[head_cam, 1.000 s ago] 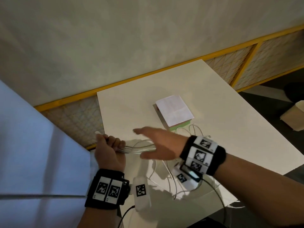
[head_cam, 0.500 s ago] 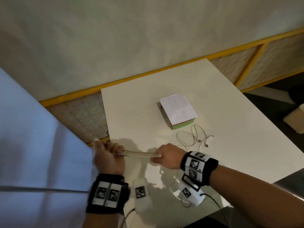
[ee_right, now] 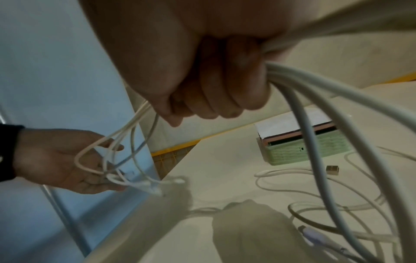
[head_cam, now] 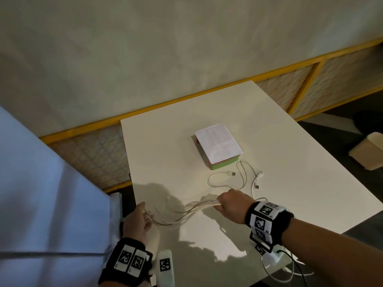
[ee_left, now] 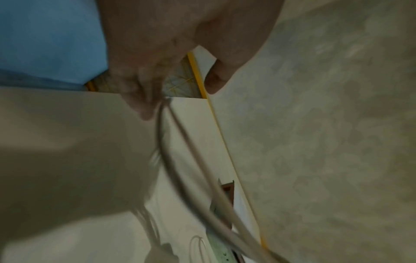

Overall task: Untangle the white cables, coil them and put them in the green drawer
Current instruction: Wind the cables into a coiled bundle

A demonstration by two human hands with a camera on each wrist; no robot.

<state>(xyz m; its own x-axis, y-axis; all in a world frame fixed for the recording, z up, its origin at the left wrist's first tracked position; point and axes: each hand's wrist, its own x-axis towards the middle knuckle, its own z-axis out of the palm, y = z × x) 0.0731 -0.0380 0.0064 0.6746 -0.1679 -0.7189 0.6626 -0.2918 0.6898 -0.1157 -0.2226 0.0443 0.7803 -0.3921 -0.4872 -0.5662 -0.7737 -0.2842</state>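
A bundle of white cables (head_cam: 186, 212) sags between my two hands above the table's near left corner. My right hand (head_cam: 230, 206) grips one end in a fist, with thick strands running out of it (ee_right: 303, 99). My left hand (head_cam: 137, 221) lies palm up with straight fingers, and the cable loops (ee_right: 108, 163) and their plugs rest on it. More loose white cable (head_cam: 238, 179) with USB plugs lies on the table in front of the green drawer (head_cam: 223, 165). The drawer (ee_right: 310, 147) is closed, below a pink one.
A white sheet of paper (head_cam: 217, 143) covers the top of the drawer unit on the white table (head_cam: 300, 172). A pale blue panel (head_cam: 41, 204) stands close at the left. A yellow-framed mesh fence (head_cam: 306, 79) runs behind, and a cardboard box (head_cam: 369, 154) sits on the floor at right.
The left hand has opened from a fist, so the cable loops now rest on its fingers. The right hand has drawn rightward, and the once taut bundle now sags.
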